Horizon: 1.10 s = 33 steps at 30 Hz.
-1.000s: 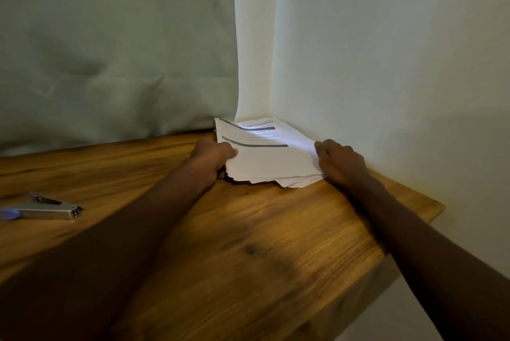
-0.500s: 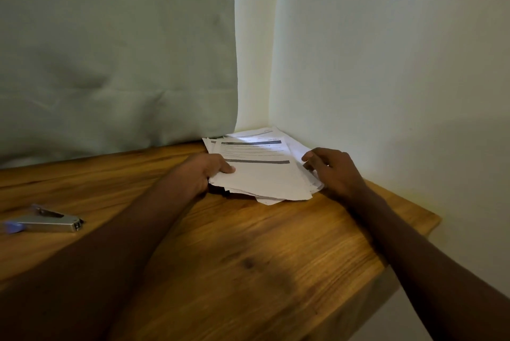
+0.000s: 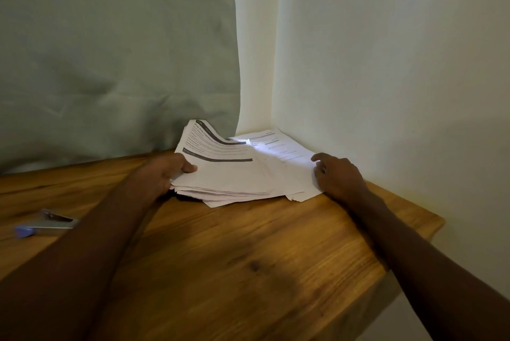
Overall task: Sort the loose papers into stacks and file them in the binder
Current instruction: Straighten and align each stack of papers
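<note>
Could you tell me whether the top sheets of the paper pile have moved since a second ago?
Yes. The left hand has lifted the top sheets leftward, away from the wall corner, uncovering the sheet beneath.

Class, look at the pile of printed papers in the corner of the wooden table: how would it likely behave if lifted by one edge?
Probably floppy: the top sheets of the papers already curl upward where the left hand grips them. Likely to slide apart, since the sheets lie fanned and uneven under the right hand. The torn-looking bottom corner suggests thin, easily damaged paper.
</note>
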Each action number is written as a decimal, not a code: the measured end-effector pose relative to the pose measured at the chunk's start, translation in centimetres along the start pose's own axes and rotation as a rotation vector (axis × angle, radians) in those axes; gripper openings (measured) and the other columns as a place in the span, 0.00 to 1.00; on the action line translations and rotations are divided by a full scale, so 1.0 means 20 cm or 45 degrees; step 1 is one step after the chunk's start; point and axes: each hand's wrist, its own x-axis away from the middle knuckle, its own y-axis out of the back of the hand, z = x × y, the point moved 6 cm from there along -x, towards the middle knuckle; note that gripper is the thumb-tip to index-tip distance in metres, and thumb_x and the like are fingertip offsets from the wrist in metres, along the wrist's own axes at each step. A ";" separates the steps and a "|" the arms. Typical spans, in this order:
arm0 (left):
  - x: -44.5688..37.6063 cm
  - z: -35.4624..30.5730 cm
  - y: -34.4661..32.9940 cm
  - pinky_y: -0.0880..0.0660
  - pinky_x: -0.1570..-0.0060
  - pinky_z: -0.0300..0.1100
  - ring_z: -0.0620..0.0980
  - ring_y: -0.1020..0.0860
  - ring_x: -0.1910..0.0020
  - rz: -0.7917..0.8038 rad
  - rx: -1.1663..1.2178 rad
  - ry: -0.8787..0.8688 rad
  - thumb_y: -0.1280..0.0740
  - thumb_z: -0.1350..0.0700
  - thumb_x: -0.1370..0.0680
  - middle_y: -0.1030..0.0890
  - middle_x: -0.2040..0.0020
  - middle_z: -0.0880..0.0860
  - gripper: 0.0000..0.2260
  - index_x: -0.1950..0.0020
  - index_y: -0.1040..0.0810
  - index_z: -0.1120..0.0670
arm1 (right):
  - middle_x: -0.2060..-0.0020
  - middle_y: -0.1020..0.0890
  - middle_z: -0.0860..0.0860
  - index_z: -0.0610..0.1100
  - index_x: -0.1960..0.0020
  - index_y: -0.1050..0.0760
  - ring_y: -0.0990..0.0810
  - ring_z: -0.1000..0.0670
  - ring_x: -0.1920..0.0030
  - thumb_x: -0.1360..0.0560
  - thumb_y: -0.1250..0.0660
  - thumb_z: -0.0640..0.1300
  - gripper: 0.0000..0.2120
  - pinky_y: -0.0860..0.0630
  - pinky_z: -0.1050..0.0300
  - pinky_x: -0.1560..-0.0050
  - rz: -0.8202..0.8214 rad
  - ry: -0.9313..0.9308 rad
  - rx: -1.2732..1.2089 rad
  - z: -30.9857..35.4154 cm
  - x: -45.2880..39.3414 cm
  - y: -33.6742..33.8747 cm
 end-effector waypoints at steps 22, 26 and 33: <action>-0.06 0.07 -0.12 0.21 0.68 0.48 0.61 0.16 0.57 -0.235 0.132 0.007 0.29 0.70 0.26 0.16 0.47 0.61 0.12 0.43 0.20 0.63 | 0.32 0.24 0.46 0.49 0.26 0.32 0.26 0.41 0.33 0.21 0.40 0.67 0.30 0.31 0.40 0.33 0.126 -0.128 0.211 -0.03 -0.02 -0.03; -0.09 0.06 -0.07 0.18 0.55 0.53 0.62 0.16 0.51 -0.224 0.107 -0.012 0.27 0.72 0.28 0.17 0.44 0.60 0.16 0.41 0.20 0.63 | 0.35 0.25 0.44 0.46 0.29 0.32 0.27 0.40 0.34 0.23 0.40 0.71 0.35 0.31 0.39 0.36 0.082 -0.229 0.377 -0.05 -0.02 -0.01; -0.04 0.02 0.08 0.21 0.64 0.46 0.60 0.17 0.60 -0.270 -0.006 -0.090 0.26 0.73 0.29 0.17 0.56 0.60 0.09 0.53 0.20 0.63 | 0.45 0.23 0.43 0.41 0.39 0.24 0.21 0.40 0.47 0.19 0.34 0.46 0.12 0.24 0.47 0.47 -0.215 -0.226 0.342 0.00 0.02 0.11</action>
